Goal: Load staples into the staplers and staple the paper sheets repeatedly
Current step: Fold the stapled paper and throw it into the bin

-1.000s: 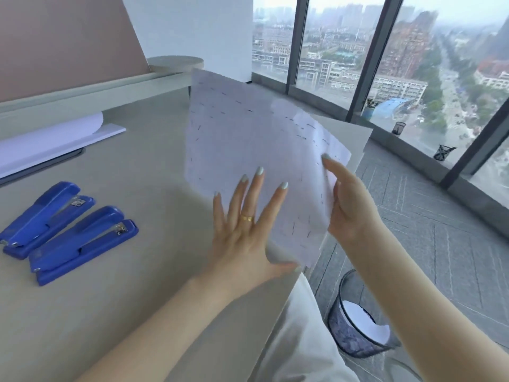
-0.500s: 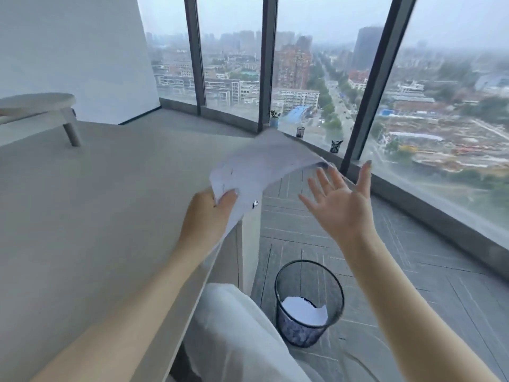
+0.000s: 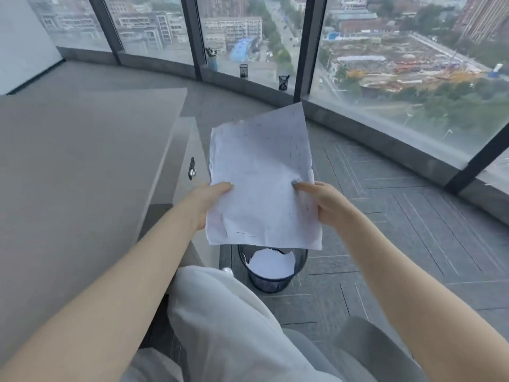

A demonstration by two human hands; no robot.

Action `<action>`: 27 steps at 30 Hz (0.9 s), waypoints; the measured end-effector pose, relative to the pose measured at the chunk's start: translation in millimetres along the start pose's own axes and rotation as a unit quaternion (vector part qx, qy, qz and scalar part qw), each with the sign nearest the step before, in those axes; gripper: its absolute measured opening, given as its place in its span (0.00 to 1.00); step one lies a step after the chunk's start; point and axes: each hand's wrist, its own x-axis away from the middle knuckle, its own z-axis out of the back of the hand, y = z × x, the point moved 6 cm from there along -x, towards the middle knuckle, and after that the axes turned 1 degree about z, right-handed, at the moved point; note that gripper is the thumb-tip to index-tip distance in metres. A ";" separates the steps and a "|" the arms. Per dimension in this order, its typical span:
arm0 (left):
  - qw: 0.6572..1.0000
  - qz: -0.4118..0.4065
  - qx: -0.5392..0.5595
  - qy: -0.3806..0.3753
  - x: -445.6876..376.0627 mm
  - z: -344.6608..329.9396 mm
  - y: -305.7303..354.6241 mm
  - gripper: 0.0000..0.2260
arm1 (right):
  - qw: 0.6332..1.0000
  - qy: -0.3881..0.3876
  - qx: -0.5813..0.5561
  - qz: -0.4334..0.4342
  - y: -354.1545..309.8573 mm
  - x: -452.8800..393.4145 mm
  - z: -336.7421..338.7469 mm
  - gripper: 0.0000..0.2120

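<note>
A bundle of white paper sheets (image 3: 261, 175), studded with many staples, hangs in the air past the desk's right end. My left hand (image 3: 209, 201) grips its left edge and my right hand (image 3: 325, 202) grips its right edge, thumbs on top. The sheets are held directly above a black mesh wastebasket (image 3: 271, 277) on the floor, which has white paper inside. No stapler is in view.
The grey desk (image 3: 82, 166) fills the left, with a small latch (image 3: 192, 168) on its side panel. My white-clad lap (image 3: 225, 321) is below. Pen cups (image 3: 283, 82) and a bottle (image 3: 212, 62) stand on the window ledge. Grey carpet lies to the right.
The view swung right, off the desk and the blue staplers. The sheets moved from over the desk to above the wastebasket, and my right hand, open half a second ago, took hold again.
</note>
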 end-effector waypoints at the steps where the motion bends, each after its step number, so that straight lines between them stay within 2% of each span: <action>1: 1.000 0.024 -0.006 -0.011 -12.7 -3.1 -10.3 0.14 | 1.000 0.013 -0.004 -0.022 10.2 -10.2 6.0 0.12; 3: 0.996 0.067 -0.049 -0.022 -33.8 -6.3 -32.8 0.12 | 0.997 0.039 -0.004 -0.071 35.1 -30.8 16.6 0.12; 7: 0.975 0.137 -0.167 -0.045 -71.0 -12.3 -77.7 0.15 | 0.981 0.071 0.024 -0.176 94.3 -65.9 39.6 0.17; 9: 0.966 0.158 -0.202 -0.028 -91.3 -14.9 -95.3 0.10 | 0.972 0.065 0.045 -0.223 124.5 -78.1 46.4 0.17; 11: 0.960 0.188 -0.207 -0.004 -108.7 -19.2 -111.8 0.02 | 0.964 0.078 0.062 -0.245 148.9 -89.8 52.1 0.14; 14: 0.953 0.230 -0.196 0.009 -131.5 -21.0 -140.7 0.09 | 0.953 0.102 0.090 -0.270 177.4 -107.2 55.0 0.14; 19: 0.945 0.270 -0.180 0.027 -165.5 -18.5 -175.6 0.10 | 0.923 0.117 0.185 -0.315 219.8 -136.4 55.0 0.18; 22: 0.944 0.272 -0.183 0.033 -187.4 -19.3 -189.4 0.10 | 0.915 0.112 0.175 -0.344 238.4 -146.1 53.4 0.18; 25: 0.942 0.263 -0.205 0.036 -203.5 -22.3 -196.9 0.03 | 0.918 0.135 0.120 -0.352 248.7 -151.9 60.8 0.22; 27: 0.943 0.267 -0.195 0.037 -208.5 -25.8 -200.9 0.11 | 0.922 0.154 0.037 -0.354 252.1 -152.6 63.9 0.26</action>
